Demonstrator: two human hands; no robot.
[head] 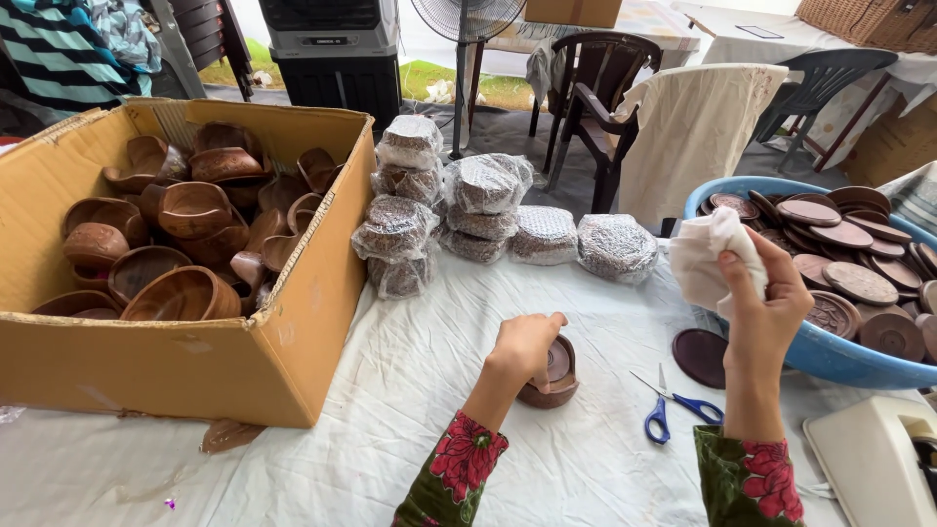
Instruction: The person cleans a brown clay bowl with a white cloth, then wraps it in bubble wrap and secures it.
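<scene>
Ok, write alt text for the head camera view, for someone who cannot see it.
The left hand steadies a small round brown wooden bowl on a white-clothed table, while the right hand holds up a crumpled white cloth. Around them are a cardboard box of wooden bowls, plastic-wrapped bundles, blue-handled scissors and a blue tub of wooden lids.

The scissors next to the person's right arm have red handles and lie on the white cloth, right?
Not quite. The head view shows the scissors have blue handles, not red. They do lie on the white cloth, beside the right hand's arm.
</scene>
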